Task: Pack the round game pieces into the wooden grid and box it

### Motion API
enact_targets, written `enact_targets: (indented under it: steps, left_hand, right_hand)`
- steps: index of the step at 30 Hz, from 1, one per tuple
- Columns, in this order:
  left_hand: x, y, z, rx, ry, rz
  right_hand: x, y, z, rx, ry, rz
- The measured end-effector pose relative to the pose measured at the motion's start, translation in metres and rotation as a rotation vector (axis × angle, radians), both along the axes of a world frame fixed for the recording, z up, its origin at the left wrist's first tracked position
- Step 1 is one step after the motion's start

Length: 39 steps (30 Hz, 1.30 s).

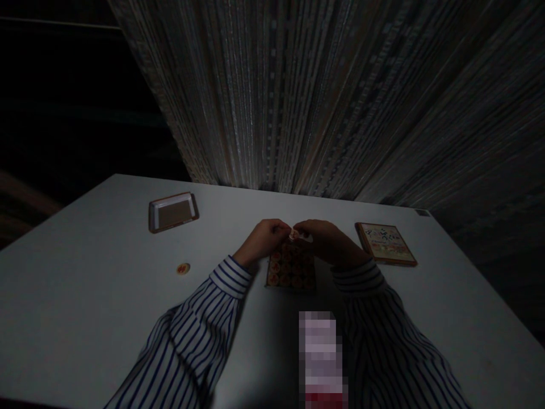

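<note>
A round xiangqi piece [293, 234] with red marking is pinched between the fingertips of both hands. My left hand [266, 237] is closed on its left side, and my right hand [327, 241] meets it from the right. Just beneath the hands lies an open box [315, 287] filled with rows of similar round pieces [284, 278], red markings showing on some. The box's far part is hidden by my fingers. Off to the left, a single loose xiangqi piece [183, 268] rests flat on the table.
A shallow rectangular tray or lid [174, 212] sits at the back left of the white table [106, 272]. To the right lies a flat box or lid [386, 244] with printed characters. Behind the table's far edge hangs a string curtain [272, 113]. The light is dim.
</note>
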<state>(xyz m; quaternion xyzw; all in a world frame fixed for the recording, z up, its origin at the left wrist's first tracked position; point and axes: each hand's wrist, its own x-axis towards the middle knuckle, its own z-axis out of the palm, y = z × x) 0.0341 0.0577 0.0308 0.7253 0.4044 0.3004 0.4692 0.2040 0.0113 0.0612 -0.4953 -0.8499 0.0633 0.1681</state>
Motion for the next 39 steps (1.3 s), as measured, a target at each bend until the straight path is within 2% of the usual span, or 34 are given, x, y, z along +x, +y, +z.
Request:
enact_targets:
  steps: [6, 13, 23, 39]
  left_hand:
    - [-0.002, 0.001, 0.0, 0.096, 0.094, -0.02]
    - [-0.009, 0.005, 0.004, 0.193, 0.128, 0.094]
    - [-0.018, 0.007, 0.008, 0.337, 0.321, 0.14]
    - [-0.02, 0.007, 0.009, 0.336, 0.369, 0.103]
  right_hand:
    - [0.002, 0.001, -0.002, -0.058, -0.054, -0.037]
    - [0.001, -0.002, 0.002, -0.174, -0.218, -0.097]
    - [-0.002, -0.001, -0.002, -0.256, -0.368, -0.072]
    - [-0.003, -0.001, -0.002, -0.275, -0.405, -0.057]
